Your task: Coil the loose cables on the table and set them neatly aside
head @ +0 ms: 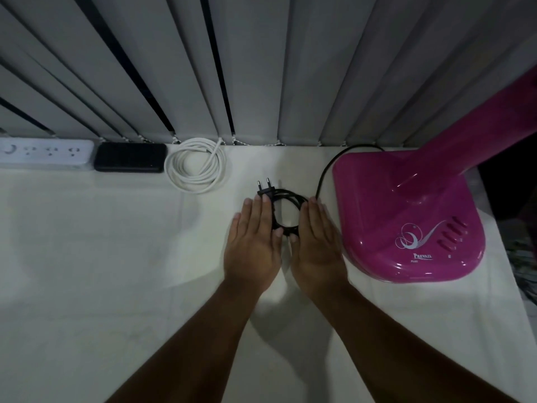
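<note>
Dim room; grey vertical blinds (261,68) (dark gaps between slats) behind a white-covered table (101,271)

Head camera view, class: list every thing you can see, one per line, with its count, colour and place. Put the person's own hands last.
white cable: one, white, coiled at the table's far edge, right of the black box.
black cable: one, black, coiled at centre between the hands, running on to the fan base.
plug: one, black, two pins, at the coil's far left side.
power strip: one, white, far left edge.
black box: one, black, between power strip and white cable.
fan base: one, magenta, right side of table.
table: one, white cover.
blinds: vertical, grey, behind the table.
left hand: flat, fingers straight, on the coil's left side.
right hand: flat, fingers straight, on the coil's right side.
</note>
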Demonstrator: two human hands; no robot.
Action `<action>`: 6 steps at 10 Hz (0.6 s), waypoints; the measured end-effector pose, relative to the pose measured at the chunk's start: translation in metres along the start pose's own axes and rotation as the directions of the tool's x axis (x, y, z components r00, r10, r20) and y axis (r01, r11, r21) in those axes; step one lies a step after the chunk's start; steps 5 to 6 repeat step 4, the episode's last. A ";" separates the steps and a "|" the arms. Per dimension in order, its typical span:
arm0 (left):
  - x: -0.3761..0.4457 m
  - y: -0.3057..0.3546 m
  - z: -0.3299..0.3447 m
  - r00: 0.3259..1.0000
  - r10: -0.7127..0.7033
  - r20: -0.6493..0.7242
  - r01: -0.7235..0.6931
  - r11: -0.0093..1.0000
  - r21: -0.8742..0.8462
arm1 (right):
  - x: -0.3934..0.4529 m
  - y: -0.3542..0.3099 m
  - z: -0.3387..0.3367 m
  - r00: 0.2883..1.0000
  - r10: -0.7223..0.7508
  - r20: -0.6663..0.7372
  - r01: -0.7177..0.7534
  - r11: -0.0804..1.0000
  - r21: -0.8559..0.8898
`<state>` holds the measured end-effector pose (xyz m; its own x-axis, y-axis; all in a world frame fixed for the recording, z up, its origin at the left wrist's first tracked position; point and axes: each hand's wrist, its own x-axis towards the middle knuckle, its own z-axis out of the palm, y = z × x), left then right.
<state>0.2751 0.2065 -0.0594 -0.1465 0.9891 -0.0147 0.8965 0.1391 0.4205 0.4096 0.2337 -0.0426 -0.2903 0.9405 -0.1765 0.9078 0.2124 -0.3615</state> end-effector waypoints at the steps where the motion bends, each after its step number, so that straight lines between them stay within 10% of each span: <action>1: 0.003 0.001 -0.007 1.000 0.020 0.008 -0.020 0.999 0.031 | 0.003 0.002 0.001 1.000 0.017 0.021 -0.017 1.000 0.000; 6: 0.015 0.008 -0.049 0.982 0.044 0.183 -0.065 0.991 0.113 | 0.002 -0.003 -0.028 0.998 -0.018 0.066 0.021 0.998 -0.052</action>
